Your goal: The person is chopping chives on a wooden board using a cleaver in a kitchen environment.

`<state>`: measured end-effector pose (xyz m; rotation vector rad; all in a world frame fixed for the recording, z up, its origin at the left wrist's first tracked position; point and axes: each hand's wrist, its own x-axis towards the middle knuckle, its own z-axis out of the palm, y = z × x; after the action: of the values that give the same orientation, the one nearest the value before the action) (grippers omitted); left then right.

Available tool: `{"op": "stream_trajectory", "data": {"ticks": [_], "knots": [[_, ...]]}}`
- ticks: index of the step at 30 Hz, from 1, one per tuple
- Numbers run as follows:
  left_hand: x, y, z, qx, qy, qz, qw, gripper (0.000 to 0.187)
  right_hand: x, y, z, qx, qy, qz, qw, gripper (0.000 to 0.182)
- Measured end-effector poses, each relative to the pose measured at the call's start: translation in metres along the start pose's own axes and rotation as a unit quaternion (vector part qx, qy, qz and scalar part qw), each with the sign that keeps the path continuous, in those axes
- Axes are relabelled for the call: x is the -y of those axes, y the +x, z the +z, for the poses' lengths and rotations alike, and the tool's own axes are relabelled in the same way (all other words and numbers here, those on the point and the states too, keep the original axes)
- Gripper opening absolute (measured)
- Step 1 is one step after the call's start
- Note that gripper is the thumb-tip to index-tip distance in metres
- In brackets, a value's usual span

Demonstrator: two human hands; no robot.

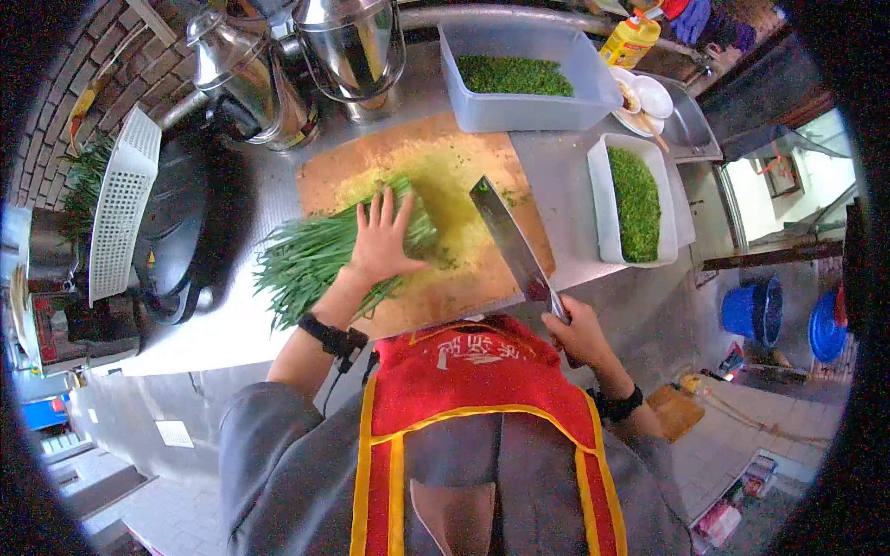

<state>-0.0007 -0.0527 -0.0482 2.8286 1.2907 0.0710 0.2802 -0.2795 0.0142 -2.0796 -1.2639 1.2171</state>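
Your right hand (pixel 582 331) is closed around the handle of a long knife (pixel 510 239), its blade slanting up and to the left over the right part of the wooden cutting board (pixel 501 176). Your left hand (pixel 382 239) is spread, fingers apart and pointing away from you, laid on top of a thick bundle of long green stalks (pixel 320 255) rather than clenched around it. The bundle lies on the left part of the board, its loose ends fanning out past the board's left edge onto the metal counter (pixel 222 324). Small green bits are scattered on the board near the blade.

Beyond the board, a large translucent tub (pixel 533 113) holds finely chopped greens (pixel 515 76). To the right, a smaller white container (pixel 607 208) holds more of them. Farther right sit stacked white dishes (pixel 652 95), near a yellow bottle (pixel 630 41). On your left, a white perforated basket (pixel 123 208) stands tilted beside a black, rounded object (pixel 171 232).
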Motion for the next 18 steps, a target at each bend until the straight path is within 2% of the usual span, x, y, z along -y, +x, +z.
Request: {"op": "stream_trajectory", "data": {"ticks": [3,5,8,13,18], "knots": [[0.000,0.006,0.004,0.045,0.033,-0.015,0.998,0.128,-0.014,0.004,0.001,-0.008,-0.047,-0.036,0.998,0.031],[0.009,0.016,0.007,0.047,0.044,-0.015,0.998,0.128,-0.007,0.003,-0.004,-0.006,-0.031,-0.021,0.999,0.031],[0.025,0.031,0.002,0.099,-0.024,-0.027,0.994,0.122,0.001,0.001,-0.009,-0.029,-0.003,-0.034,0.999,0.030],[0.043,0.046,0.010,0.031,-0.064,-0.021,0.997,0.112,-0.005,-0.004,-0.016,-0.023,-0.006,-0.006,1.000,0.032],[0.035,0.058,0.013,0.037,-0.063,-0.034,0.997,0.113,0.015,-0.019,-0.015,0.019,-0.005,-0.001,1.000,0.031]]}}
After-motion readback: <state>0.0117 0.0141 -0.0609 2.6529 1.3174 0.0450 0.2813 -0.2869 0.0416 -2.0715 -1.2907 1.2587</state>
